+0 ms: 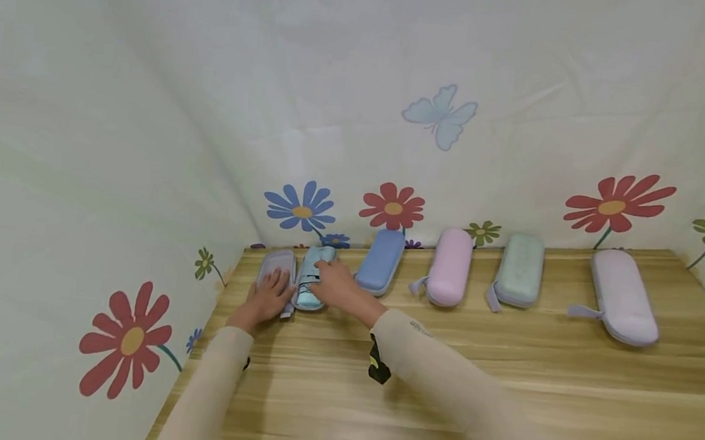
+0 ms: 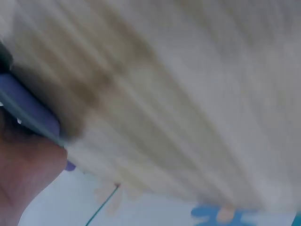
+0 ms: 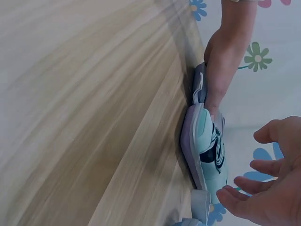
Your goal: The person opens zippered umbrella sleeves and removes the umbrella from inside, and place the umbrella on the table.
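Note:
An unzipped case lies opened flat at the table's far left. Its lilac-grey lid half (image 1: 271,260) is on the left, and the other half holds a shiny light-teal bundle (image 1: 306,293) with black bands, also in the right wrist view (image 3: 214,160). My left hand (image 1: 270,298) rests on the lid half with fingers extended. Above the teal bundle is my right hand (image 1: 338,288); in the right wrist view its fingers (image 3: 256,183) are spread, loosely bent and apart from the bundle. The left wrist view shows only part of the left hand (image 2: 28,174) beside a purple case edge (image 2: 33,106).
Right of the opened case stand closed zip cases in a row: blue (image 1: 380,262), pink (image 1: 451,268), green (image 1: 521,272) and pale lilac (image 1: 624,296). Several have fabric tabs. A flower-printed white sheet (image 1: 496,184) borders the wooden table (image 1: 436,412) behind and at the sides.

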`<state>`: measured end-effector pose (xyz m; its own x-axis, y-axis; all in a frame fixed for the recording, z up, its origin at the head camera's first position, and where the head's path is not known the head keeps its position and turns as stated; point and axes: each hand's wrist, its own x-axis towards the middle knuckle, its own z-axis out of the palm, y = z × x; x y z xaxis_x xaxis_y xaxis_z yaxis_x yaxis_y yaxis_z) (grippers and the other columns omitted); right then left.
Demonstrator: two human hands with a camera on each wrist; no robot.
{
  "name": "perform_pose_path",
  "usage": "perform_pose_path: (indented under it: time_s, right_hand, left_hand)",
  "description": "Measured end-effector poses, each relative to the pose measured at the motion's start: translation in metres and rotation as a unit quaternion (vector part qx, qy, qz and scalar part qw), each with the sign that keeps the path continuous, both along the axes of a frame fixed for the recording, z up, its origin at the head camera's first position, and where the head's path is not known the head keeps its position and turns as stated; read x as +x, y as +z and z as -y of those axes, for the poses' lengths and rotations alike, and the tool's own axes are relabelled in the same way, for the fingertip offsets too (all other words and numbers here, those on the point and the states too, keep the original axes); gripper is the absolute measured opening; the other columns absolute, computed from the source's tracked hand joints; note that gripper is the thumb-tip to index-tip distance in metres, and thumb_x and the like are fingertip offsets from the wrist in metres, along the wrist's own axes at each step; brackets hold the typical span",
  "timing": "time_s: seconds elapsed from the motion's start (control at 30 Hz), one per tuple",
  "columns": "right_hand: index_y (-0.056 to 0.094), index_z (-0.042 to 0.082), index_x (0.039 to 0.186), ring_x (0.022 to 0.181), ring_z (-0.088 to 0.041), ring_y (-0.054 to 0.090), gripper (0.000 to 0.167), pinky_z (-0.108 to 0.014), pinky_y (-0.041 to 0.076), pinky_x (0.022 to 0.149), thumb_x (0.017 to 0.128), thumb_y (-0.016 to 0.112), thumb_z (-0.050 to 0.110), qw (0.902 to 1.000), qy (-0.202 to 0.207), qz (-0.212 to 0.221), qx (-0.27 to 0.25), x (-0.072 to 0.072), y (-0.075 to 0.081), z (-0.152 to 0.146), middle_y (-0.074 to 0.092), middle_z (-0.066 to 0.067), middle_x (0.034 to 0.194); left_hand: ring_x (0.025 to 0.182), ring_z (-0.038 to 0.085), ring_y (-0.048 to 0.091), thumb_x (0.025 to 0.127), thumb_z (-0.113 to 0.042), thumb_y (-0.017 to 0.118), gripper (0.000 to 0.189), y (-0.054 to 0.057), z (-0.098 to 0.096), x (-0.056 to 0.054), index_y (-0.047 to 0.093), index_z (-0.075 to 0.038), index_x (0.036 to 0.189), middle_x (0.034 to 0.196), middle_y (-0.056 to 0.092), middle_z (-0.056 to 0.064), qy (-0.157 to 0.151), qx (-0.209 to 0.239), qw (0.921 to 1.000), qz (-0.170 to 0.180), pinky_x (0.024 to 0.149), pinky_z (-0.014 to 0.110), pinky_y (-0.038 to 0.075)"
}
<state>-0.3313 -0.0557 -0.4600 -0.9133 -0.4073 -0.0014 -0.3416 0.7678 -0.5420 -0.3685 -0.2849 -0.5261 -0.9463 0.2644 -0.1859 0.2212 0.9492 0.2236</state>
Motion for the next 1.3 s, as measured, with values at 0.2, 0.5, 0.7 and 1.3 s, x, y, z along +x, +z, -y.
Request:
perform_pose_path:
  time_s: [0.2,0.5,0.7,1.3]
  right_hand:
    - [0.037,-0.001,0.155,0.134,-0.036,0.052,0.061,-0.044,0.047,0.106,0.106,0.054,0.032,0.9989,-0.020,0.042,0.000,-0.012,-0.004,0.009,0.050,-0.020,0.150]
    - [0.036,-0.004,0.154,0.137,-0.035,0.049,0.062,-0.044,0.044,0.109,0.106,0.054,0.030,0.9977,-0.042,0.051,-0.015,-0.021,-0.011,0.009,0.049,-0.021,0.150]
    - [0.044,-0.009,0.148,0.141,-0.038,0.042,0.058,-0.044,0.035,0.116,0.106,0.053,0.030,0.9983,-0.042,0.039,0.009,-0.019,-0.010,0.026,0.048,-0.024,0.151]
    - [0.064,-0.004,0.131,0.130,-0.031,0.055,0.050,-0.043,0.036,0.115,0.102,0.060,0.036,0.9910,-0.113,0.071,0.001,-0.039,-0.008,0.044,0.060,-0.018,0.139]
  left_hand:
    - [0.150,0.052,0.015,0.112,-0.025,0.034,0.058,0.000,0.017,-0.001,0.024,0.011,0.156,0.162,0.017,0.035,-0.130,-0.056,0.9896,-0.028,0.120,0.061,0.016]
    - [0.154,0.042,0.008,0.112,-0.043,0.019,0.063,-0.009,0.005,0.000,0.012,-0.009,0.164,0.170,0.009,0.017,-0.028,-0.066,0.9971,-0.025,0.119,0.065,0.012]
    - [0.154,0.042,0.008,0.112,-0.041,0.020,0.061,-0.014,0.012,0.001,0.014,-0.009,0.164,0.169,0.010,0.018,-0.021,-0.050,0.9977,-0.041,0.119,0.066,0.012]
    - [0.155,0.040,0.000,0.111,-0.047,0.011,0.065,-0.025,0.019,-0.003,0.008,-0.010,0.164,0.170,0.004,0.017,-0.030,-0.035,0.9983,-0.037,0.120,0.064,0.004]
